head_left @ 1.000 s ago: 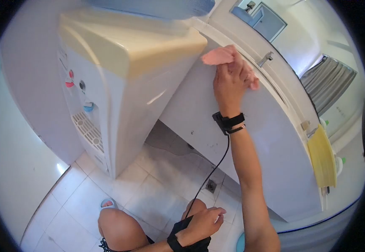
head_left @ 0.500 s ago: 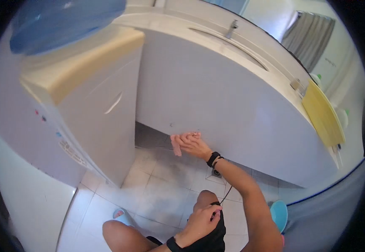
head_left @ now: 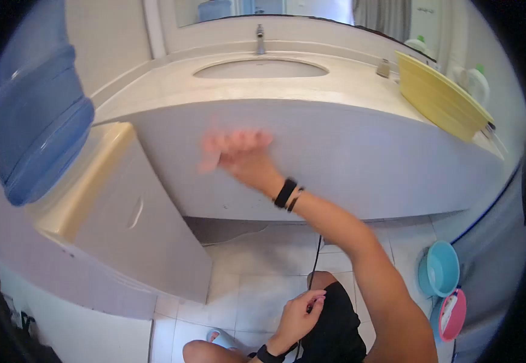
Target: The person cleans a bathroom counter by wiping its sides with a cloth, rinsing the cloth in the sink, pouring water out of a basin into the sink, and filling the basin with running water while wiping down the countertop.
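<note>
My right hand (head_left: pixel 248 160) is raised in front of the pale panel (head_left: pixel 347 157) below the washbasin counter. It is closed on a pink cloth (head_left: pixel 210 162), blurred by motion, and seems to press it to the panel. Low in the view, my left hand (head_left: pixel 299 317) rests by my thigh with its fingers curled in. A bit of pink shows at its fingertips, but what it holds cannot be made out. A thin black cable (head_left: pixel 317 257) runs close by that hand.
At left stands a water dispenser (head_left: pixel 154 224) with a blue bottle (head_left: pixel 39 127) on top. The counter (head_left: pixel 172 94) carries a basin (head_left: pixel 260 69), a tap (head_left: pixel 260 39) and a leaning yellow tub (head_left: pixel 441 100). Blue (head_left: pixel 439 269) and pink (head_left: pixel 454 317) buckets stand at right.
My right hand has moved up the panel with the pink cloth, from its lower edge. The view has turned and levelled, showing more of the counter. My left hand stays by the thigh.
</note>
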`<state>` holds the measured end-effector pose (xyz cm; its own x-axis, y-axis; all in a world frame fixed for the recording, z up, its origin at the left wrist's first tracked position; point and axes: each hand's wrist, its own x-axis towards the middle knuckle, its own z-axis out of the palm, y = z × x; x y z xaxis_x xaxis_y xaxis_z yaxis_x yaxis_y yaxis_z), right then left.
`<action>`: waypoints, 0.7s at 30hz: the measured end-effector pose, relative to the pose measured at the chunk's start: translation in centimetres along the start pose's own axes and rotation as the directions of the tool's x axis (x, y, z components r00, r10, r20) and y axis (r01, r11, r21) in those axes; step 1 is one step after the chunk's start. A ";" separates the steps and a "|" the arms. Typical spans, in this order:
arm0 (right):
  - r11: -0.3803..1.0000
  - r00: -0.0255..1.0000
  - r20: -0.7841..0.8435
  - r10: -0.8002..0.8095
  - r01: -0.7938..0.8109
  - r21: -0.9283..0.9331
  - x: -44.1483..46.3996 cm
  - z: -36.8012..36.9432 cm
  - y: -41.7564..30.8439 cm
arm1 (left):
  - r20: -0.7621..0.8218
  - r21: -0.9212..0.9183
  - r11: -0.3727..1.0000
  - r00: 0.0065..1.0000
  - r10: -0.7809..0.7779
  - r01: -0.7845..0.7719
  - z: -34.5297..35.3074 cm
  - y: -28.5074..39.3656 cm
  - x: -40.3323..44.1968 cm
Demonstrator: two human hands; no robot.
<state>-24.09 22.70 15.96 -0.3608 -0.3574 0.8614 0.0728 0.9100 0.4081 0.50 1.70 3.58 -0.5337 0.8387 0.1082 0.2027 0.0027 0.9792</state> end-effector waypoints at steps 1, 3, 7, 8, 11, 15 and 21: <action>0.989 0.900 0.435 0.017 -0.078 0.123 -0.7 -1.7 -1.2 | 0.026 0.005 1.000 1.000 0.007 -0.007 -0.2 -0.1 0.1; 0.992 0.837 0.538 -0.100 0.043 0.118 -6.9 -2.8 -3.0 | -0.003 -0.026 0.994 0.995 -0.103 0.103 0.1 -0.4 0.2; 0.940 0.905 0.279 -0.322 0.341 -0.021 -20.4 -0.9 -2.2 | 0.018 -0.027 0.990 0.990 -0.140 0.141 1.3 -0.9 0.2; 0.896 0.828 0.352 -0.437 0.436 0.086 -22.2 -0.9 -1.4 | 0.028 -0.021 0.988 0.988 -0.155 0.155 1.5 -1.0 -0.1; 0.777 0.678 0.461 -0.573 0.627 0.043 -18.7 -4.6 1.9 | 0.075 -0.025 0.995 0.992 -0.099 0.101 1.9 -0.9 -0.6; 0.954 0.976 0.164 -0.141 0.178 -0.241 -5.4 -9.4 8.2 | 0.065 0.036 0.994 0.993 -0.101 0.098 1.7 -0.7 0.8; 0.989 0.980 -0.145 0.135 -0.142 -0.035 1.7 -11.2 12.0 | 0.095 0.055 0.984 0.980 -0.175 0.170 2.0 -0.5 1.6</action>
<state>-13.39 30.66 25.76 -0.2091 -0.2575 0.9434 0.1557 0.9436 0.2921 1.15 4.14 2.97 -0.4808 0.8731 -0.0812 0.1542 0.1753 0.9724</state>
